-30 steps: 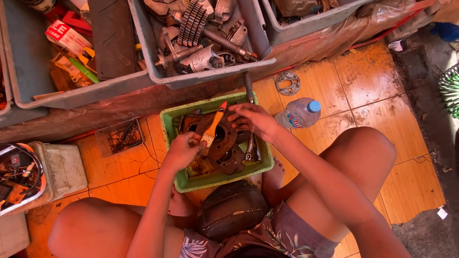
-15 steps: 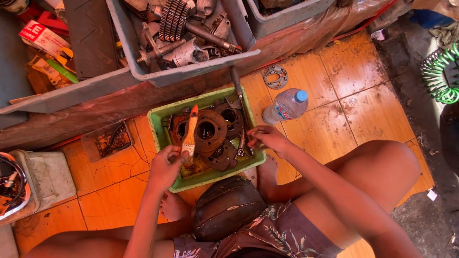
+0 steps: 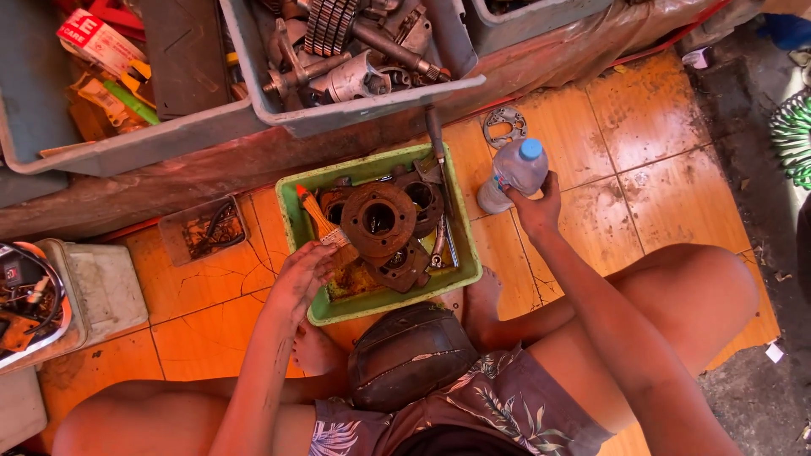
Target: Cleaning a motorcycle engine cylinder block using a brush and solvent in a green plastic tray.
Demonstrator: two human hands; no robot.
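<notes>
A green tray (image 3: 297, 218) on the orange tiled floor holds a round rusty metal flange (image 3: 378, 219) and other greasy engine parts. My left hand (image 3: 306, 274) grips a paintbrush (image 3: 323, 225) with an orange handle at the tray's left side, bristles down in the tray. My right hand (image 3: 538, 206) reaches right of the tray and closes on a clear plastic bottle (image 3: 514, 172) with a blue cap, lying tilted on the tiles. My bare knees frame a dark rounded seat (image 3: 410, 353) below the tray.
Grey bins (image 3: 338, 118) of gears and metal parts line a ledge above the tray. A flat metal gasket plate (image 3: 504, 126) lies beside the bottle. A small tray (image 3: 203, 226) of bits and a white box (image 3: 97, 287) sit left. A green coiled hose (image 3: 792, 131) is far right.
My right hand left the parts in the tray and moved right onto the bottle. My left hand slid the brush to the tray's left edge.
</notes>
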